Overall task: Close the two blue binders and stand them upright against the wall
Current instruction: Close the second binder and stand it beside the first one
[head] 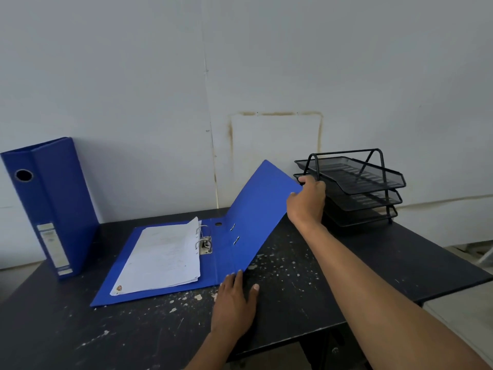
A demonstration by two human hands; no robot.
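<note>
One blue binder point(57, 206) stands shut and upright at the far left, its back against the wall. The second blue binder point(170, 292) lies open in the middle of the black table point(133, 335), with a stack of white papers point(162, 260) on its left half and the metal rings point(204, 240) beside them. Its right cover point(258, 206) is lifted at a slant. My right hand point(306, 201) grips that cover's far right edge. My left hand point(234, 303) lies flat, fingers apart, with its fingertips at the binder's near edge by the spine.
A black mesh three-tier letter tray point(354, 185) stands at the back right, just behind my right hand. The grey-white wall point(240, 76) runs along the table's far edge. The table top is flecked with white paint, and its right edge drops to the floor.
</note>
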